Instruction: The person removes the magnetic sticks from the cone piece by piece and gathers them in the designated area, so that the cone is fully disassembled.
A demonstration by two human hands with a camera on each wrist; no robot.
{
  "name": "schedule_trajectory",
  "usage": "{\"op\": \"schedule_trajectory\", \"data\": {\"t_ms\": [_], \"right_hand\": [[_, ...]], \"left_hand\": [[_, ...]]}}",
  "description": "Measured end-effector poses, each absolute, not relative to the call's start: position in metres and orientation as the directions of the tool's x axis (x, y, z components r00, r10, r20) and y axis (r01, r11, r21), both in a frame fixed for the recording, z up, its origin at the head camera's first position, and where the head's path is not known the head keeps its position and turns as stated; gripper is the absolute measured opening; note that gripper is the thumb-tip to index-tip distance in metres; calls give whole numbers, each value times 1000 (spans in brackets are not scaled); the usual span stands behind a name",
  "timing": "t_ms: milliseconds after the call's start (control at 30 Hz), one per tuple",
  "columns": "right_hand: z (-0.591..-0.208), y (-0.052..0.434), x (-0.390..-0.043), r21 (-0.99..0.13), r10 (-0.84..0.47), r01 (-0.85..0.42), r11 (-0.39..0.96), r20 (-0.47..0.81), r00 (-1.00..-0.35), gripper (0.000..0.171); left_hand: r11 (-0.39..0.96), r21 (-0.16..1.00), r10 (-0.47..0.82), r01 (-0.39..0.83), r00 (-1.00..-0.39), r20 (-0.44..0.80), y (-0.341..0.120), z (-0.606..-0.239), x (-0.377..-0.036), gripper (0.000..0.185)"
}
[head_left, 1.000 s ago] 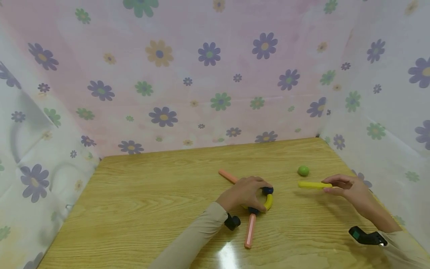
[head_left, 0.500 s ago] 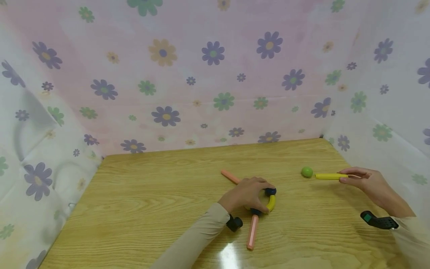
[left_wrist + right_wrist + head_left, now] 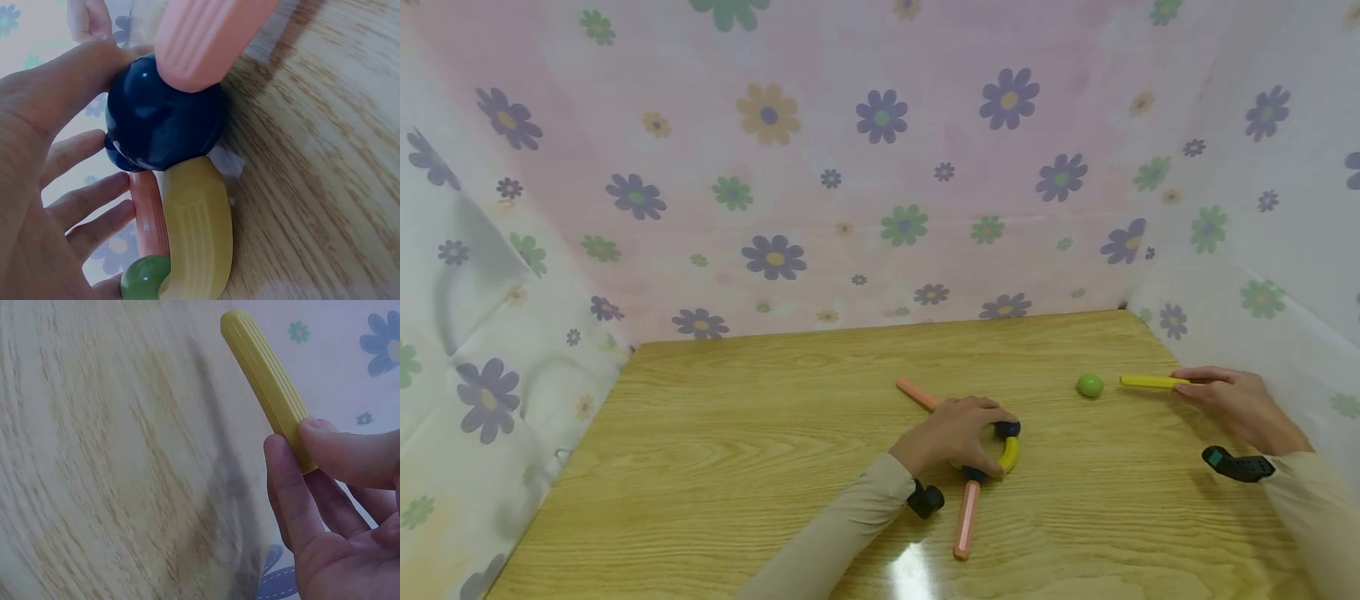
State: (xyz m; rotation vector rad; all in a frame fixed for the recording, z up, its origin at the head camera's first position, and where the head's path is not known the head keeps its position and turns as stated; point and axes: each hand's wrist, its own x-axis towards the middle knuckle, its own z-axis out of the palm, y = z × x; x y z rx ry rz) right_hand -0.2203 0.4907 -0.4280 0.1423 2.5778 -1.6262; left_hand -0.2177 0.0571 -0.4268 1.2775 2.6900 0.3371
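My left hand (image 3: 955,433) grips a toy assembly of rods and balls on the table. In the left wrist view its thumb lies against a dark blue ball (image 3: 165,115), which joins a pink rod (image 3: 209,40) and a curved yellow rod (image 3: 197,231). Behind these, the fingertips are at a second pink rod (image 3: 149,212) and a green ball (image 3: 144,278). The head view shows another dark blue ball (image 3: 1007,429) by the index finger; the palm hides part of the assembly. At right, my right hand (image 3: 1247,408) pinches one end of a yellow rod (image 3: 269,381) above the table.
A loose lime-green ball (image 3: 1090,385) lies on the wooden table (image 3: 737,433), left of the yellow rod's tip. Flower-patterned sheets (image 3: 820,208) stand along the table's back and both sides.
My right hand has carried the yellow rod rightward and farther back, from in front of the loose green ball to its right. The left hand keeps its grip; the view shifted slightly.
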Motion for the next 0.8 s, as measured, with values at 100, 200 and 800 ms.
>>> {"op": "schedule_trajectory", "data": {"t_ms": [100, 200, 800], "right_hand": [[-431, 495, -224, -894, -8, 117, 433, -134, -991, 27], [-434, 498, -228, -899, -38, 106, 425, -135, -990, 28], [-441, 482, -240, -695, -34, -90, 713, 93, -995, 32]], "left_hand": [[613, 264, 777, 745, -628, -34, 57, -427, -218, 73], [614, 257, 778, 746, -628, -32, 57, -428, -218, 73], [616, 244, 776, 749, -630, -27, 57, -425, -217, 74]]}}
